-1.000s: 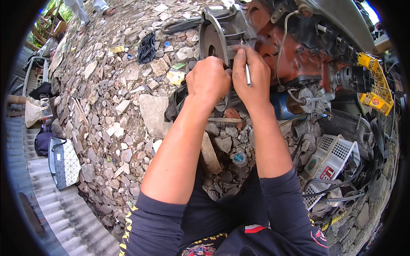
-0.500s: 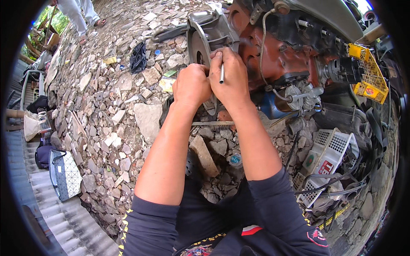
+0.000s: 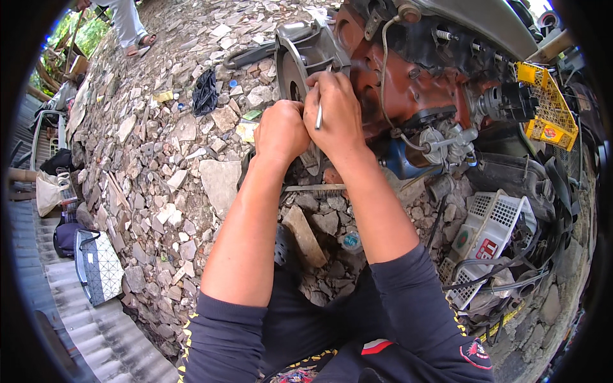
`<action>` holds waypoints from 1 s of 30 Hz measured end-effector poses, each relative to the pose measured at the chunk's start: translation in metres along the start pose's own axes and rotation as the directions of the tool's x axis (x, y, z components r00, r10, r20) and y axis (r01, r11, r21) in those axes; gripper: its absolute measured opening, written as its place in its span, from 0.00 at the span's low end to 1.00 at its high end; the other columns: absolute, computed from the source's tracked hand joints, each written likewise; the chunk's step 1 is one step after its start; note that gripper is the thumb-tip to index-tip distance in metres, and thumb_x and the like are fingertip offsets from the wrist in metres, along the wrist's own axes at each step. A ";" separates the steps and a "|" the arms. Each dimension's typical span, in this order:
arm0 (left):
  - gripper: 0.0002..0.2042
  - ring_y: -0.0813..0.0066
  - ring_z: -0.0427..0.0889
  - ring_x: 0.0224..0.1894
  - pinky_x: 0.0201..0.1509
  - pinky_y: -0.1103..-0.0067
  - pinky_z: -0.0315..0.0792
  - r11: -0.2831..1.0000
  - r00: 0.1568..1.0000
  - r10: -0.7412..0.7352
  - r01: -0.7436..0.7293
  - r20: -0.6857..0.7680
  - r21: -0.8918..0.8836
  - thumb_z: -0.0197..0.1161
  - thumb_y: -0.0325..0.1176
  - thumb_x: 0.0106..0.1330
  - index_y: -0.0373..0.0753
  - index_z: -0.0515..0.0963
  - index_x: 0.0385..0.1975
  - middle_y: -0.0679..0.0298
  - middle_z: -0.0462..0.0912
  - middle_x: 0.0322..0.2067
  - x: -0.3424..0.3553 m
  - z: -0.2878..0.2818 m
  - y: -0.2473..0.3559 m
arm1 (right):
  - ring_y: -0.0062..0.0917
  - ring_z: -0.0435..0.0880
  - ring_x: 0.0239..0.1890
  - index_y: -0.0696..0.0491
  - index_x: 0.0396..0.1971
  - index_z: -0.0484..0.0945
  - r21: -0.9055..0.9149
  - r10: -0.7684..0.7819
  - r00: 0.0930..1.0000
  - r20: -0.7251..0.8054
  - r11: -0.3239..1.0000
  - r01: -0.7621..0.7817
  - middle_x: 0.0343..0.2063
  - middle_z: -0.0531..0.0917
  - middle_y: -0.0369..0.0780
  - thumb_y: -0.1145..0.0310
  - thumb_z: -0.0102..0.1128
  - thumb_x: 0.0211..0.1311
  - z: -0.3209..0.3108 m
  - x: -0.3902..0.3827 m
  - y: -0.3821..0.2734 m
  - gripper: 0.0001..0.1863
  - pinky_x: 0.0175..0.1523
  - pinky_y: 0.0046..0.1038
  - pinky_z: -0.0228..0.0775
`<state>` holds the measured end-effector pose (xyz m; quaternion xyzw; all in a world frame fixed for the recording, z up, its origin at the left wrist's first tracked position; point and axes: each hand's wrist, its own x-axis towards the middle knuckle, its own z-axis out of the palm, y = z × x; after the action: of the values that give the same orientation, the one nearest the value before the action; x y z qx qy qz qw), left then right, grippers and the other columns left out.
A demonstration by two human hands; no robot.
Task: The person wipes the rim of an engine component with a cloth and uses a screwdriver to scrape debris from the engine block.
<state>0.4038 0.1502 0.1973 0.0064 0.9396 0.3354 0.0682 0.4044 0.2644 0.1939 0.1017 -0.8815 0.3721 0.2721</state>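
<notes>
Grey broken rubble (image 3: 185, 185) covers the ground in the head view, with corrugated sheeting (image 3: 96, 332) along the left. A red-brown engine block (image 3: 408, 89) and its grey metal bell housing (image 3: 322, 51) lie just ahead of both hands. The right hand (image 3: 338, 112) grips a slim metal rod (image 3: 318, 117); the left hand (image 3: 280, 131), beside it, is curled into a fist, contents hidden. Both forearms (image 3: 239, 236) stretch forward.

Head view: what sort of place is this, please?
Probably an outdoor yard for engine work: it shows a red engine, stony ground and corrugated sheets.
</notes>
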 end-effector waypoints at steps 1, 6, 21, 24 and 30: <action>0.12 0.50 0.83 0.44 0.50 0.63 0.76 1.000 1.000 0.019 -0.019 0.003 0.011 0.62 0.36 0.57 0.45 0.86 0.39 0.48 0.85 0.37 0.001 0.001 0.000 | 0.50 0.80 0.40 0.59 0.39 0.76 0.009 -0.026 0.999 -0.020 1.000 0.026 0.38 0.78 0.51 0.72 0.53 0.60 0.000 -0.001 0.003 0.09 0.44 0.45 0.73; 0.12 0.51 0.84 0.44 0.50 0.63 0.76 0.998 1.000 -0.023 0.022 -0.003 -0.060 0.61 0.36 0.57 0.45 0.86 0.39 0.49 0.85 0.37 0.003 0.001 -0.002 | 0.49 0.79 0.41 0.60 0.37 0.77 0.032 0.021 1.000 -0.019 0.999 -0.020 0.36 0.78 0.51 0.76 0.51 0.60 -0.001 -0.001 0.000 0.08 0.46 0.42 0.72; 0.13 0.54 0.85 0.42 0.49 0.66 0.77 0.998 0.998 -0.060 0.060 0.003 -0.008 0.67 0.43 0.59 0.43 0.86 0.39 0.52 0.86 0.36 -0.005 -0.004 0.010 | 0.46 0.85 0.34 0.60 0.34 0.80 0.071 0.194 0.980 -0.037 0.979 -0.191 0.28 0.84 0.51 0.71 0.60 0.60 -0.033 0.012 -0.008 0.08 0.38 0.38 0.75; 0.11 0.55 0.85 0.44 0.49 0.66 0.77 0.995 0.995 -0.096 0.096 0.001 -0.017 0.69 0.43 0.59 0.46 0.87 0.37 0.54 0.87 0.37 -0.006 -0.005 0.013 | 0.46 0.85 0.34 0.59 0.34 0.80 0.231 0.232 0.973 0.018 0.945 -0.230 0.29 0.85 0.50 0.73 0.60 0.59 -0.022 0.007 -0.001 0.06 0.39 0.36 0.75; 0.14 0.54 0.85 0.43 0.50 0.65 0.76 0.997 0.997 -0.078 0.078 0.020 -0.013 0.67 0.42 0.58 0.44 0.86 0.41 0.53 0.86 0.37 -0.005 -0.006 0.012 | 0.40 0.87 0.35 0.57 0.36 0.81 0.018 0.108 0.981 -0.159 0.994 -0.107 0.31 0.86 0.48 0.73 0.61 0.60 -0.023 0.011 -0.001 0.06 0.40 0.33 0.76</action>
<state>0.4080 0.1549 0.2100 -0.0273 0.9361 0.3389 0.0905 0.4052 0.2803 0.2140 0.0251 -0.8595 0.3973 0.3207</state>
